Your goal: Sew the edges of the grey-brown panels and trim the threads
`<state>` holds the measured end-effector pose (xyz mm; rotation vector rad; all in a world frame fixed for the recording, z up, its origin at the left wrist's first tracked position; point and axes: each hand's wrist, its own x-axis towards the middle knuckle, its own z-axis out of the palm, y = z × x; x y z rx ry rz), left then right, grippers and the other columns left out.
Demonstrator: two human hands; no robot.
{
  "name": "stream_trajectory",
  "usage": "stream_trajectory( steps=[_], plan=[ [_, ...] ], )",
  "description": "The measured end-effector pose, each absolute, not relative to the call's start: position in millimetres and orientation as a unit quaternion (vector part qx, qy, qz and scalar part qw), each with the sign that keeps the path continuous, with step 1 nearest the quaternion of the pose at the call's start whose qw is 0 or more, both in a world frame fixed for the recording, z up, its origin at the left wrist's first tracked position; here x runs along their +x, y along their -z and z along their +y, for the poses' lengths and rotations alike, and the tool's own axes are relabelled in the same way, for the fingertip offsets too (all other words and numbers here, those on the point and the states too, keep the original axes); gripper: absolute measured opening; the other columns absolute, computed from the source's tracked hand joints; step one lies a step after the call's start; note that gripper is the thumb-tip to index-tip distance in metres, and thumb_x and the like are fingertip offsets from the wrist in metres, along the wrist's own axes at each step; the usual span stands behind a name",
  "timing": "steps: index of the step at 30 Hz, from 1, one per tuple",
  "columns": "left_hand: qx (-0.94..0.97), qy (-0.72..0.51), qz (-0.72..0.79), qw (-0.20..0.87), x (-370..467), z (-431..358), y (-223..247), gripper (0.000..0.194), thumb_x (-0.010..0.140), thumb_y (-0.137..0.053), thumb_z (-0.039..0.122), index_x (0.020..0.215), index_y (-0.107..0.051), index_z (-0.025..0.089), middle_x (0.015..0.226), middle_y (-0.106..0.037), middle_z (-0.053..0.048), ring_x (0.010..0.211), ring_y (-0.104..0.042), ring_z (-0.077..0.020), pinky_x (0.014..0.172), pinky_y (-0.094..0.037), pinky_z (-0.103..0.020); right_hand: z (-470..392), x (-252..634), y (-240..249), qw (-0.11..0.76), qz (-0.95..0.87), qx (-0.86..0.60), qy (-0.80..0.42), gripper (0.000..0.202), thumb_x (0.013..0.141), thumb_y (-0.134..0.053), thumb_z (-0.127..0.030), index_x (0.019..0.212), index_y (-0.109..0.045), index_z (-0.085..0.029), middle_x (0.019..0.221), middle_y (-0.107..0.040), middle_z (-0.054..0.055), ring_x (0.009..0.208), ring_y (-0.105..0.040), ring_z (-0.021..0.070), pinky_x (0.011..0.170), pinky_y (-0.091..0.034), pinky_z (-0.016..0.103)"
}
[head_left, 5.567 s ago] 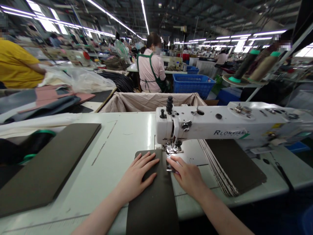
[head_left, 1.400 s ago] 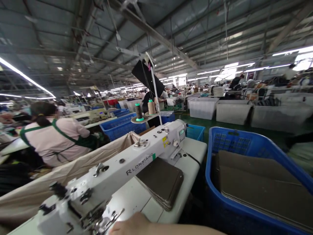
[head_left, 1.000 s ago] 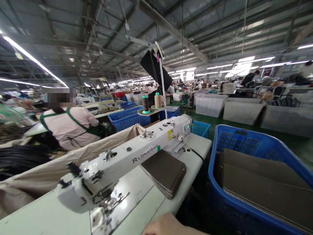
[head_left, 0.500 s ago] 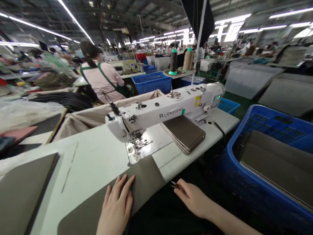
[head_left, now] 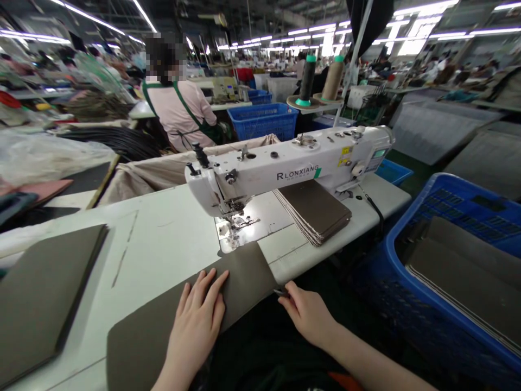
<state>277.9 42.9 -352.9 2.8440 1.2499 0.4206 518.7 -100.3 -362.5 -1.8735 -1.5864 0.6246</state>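
Note:
My left hand [head_left: 200,312] lies flat with spread fingers on a dark olive-brown fabric panel [head_left: 246,274] at the table's front edge. Closed around small thread snips [head_left: 280,292], my right hand [head_left: 307,315] is at the panel's right corner, with the blades at its edge. Most of the snips is hidden in the fingers. Just beyond the panel is the needle area of a white sewing machine [head_left: 260,174]. Under the machine's arm rests a stack of brown panels [head_left: 315,206].
Another stack of olive panels [head_left: 44,293] lies on the left of the white table [head_left: 163,239]. A blue crate [head_left: 391,250] holding brown panels stands at the right. Behind the machine are two thread cones [head_left: 308,79], and a co-worker [head_left: 179,108] sits beyond.
My right hand has brought the snips left to the panel's corner; their blades looked parted before. My left hand stays flat on the panel. The whole view has shifted slightly.

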Motion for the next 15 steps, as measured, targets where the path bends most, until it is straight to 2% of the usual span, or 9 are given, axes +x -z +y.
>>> stream_trajectory(
  steps=[8,11,13,15],
  plan=[
    [0.901,-0.159,0.401,0.045,277,43,351,0.048,0.096,-0.039,0.027,0.144,-0.039,0.028,0.148,-0.042,-0.006,0.144,-0.028,-0.0265,0.12,-0.017,-0.052,-97,521,365,0.316,-0.596,-0.702,-0.229,0.018,0.101,-0.038,-0.029,0.086,-0.044,-0.023,0.073,-0.056,-0.003,0.064,-0.058,0.0146,0.059,-0.034,0.025],
    [0.899,-0.191,0.386,0.083,266,42,344,0.048,0.097,-0.04,0.031,0.145,-0.037,0.028,0.151,-0.039,-0.005,0.143,-0.03,-0.0262,0.119,-0.019,-0.052,-99,528,362,0.333,-0.567,-0.719,-0.223,0.015,0.101,-0.038,-0.032,0.093,-0.046,-0.023,0.07,-0.055,-0.004,0.063,-0.058,0.015,0.059,-0.037,0.025],
    [0.905,-0.196,0.368,0.083,252,38,338,0.054,0.094,-0.047,0.038,0.146,-0.035,0.03,0.153,-0.036,-0.004,0.143,-0.03,-0.028,0.119,-0.018,-0.052,-99,534,358,0.341,-0.553,-0.732,-0.204,0.015,0.1,-0.043,-0.036,0.098,-0.048,-0.023,0.074,-0.058,-0.002,0.065,-0.059,0.0155,0.06,-0.04,0.025],
    [0.918,-0.166,0.357,0.056,235,32,336,0.067,0.087,-0.057,0.046,0.148,-0.033,0.032,0.156,-0.031,-0.004,0.144,-0.027,-0.032,0.118,-0.016,-0.055,-97,538,354,0.348,-0.565,-0.725,-0.184,0.02,0.095,-0.053,-0.041,0.103,-0.051,-0.022,0.088,-0.062,0.001,0.073,-0.062,0.016,0.065,-0.045,0.025]
  ],
)
